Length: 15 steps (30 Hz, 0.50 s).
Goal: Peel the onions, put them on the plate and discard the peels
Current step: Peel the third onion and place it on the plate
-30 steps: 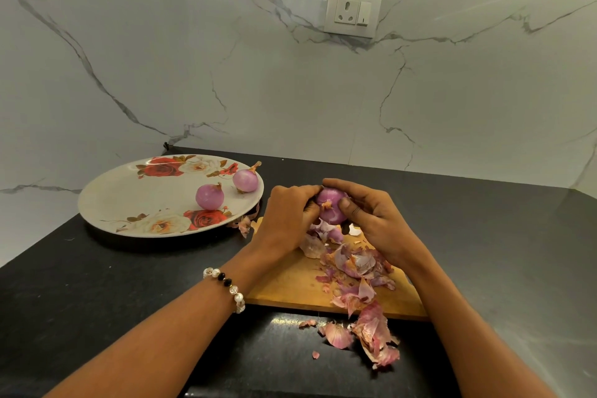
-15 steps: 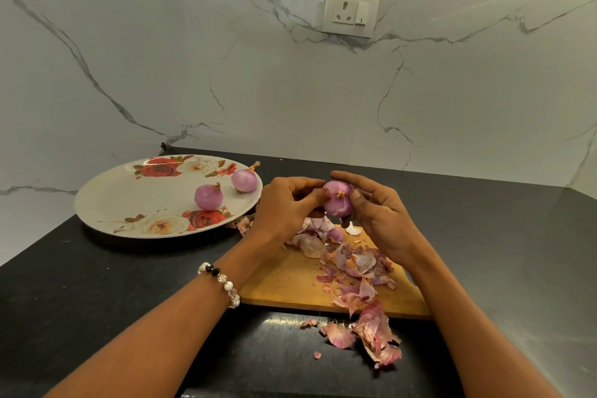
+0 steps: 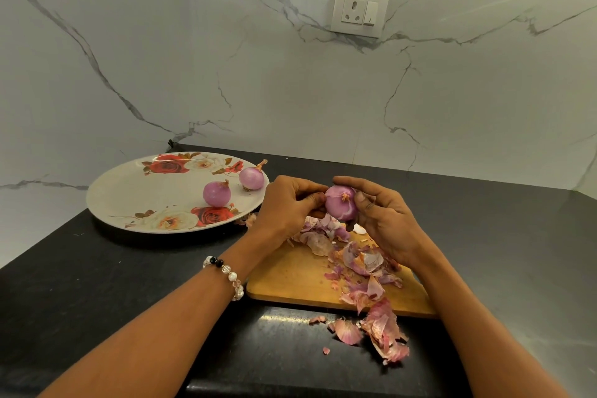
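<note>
I hold a small purple onion (image 3: 340, 204) above the far end of a wooden cutting board (image 3: 290, 278). My right hand (image 3: 384, 220) grips it from the right, fingers curled over its top. My left hand (image 3: 287, 203) pinches at its left side with curled fingertips. Two peeled onions (image 3: 216, 193) (image 3: 251, 178) lie on the right part of a floral plate (image 3: 135, 197) to the left. A heap of pink onion peels (image 3: 361, 262) covers the board's right half and spills over its near edge onto the counter (image 3: 381, 333).
The black counter (image 3: 80, 284) ends at a marble wall with a socket (image 3: 359, 11). A beaded bracelet (image 3: 226, 275) sits on my left wrist. A few peel scraps (image 3: 250, 220) lie between plate and board.
Both hands have lifted the onion slightly off the board and turned it; its stem end now faces me. The plate and peels have not moved.
</note>
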{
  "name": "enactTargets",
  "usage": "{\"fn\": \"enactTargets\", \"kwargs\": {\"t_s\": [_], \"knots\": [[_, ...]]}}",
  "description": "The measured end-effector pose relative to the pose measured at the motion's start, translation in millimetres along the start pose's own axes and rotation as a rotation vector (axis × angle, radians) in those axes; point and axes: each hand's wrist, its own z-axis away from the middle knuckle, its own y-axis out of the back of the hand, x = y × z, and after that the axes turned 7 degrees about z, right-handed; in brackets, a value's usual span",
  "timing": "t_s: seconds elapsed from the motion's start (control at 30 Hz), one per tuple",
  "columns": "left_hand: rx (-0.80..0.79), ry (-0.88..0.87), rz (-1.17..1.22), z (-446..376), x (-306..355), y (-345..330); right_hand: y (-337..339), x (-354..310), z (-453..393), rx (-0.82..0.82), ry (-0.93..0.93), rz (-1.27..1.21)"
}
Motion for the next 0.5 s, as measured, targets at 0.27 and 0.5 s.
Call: {"fn": "enactTargets", "kwargs": {"t_s": [0.27, 0.5], "knots": [[0.060, -0.074, -0.036, 0.3, -1.8, -3.4, -0.3, -3.0, -0.8, 0.029, 0.025, -0.157], [0.050, -0.053, -0.174, -0.4, -0.4, -3.4, -0.7, -4.3, -1.9, 0.087, -0.011, -0.232]]}}
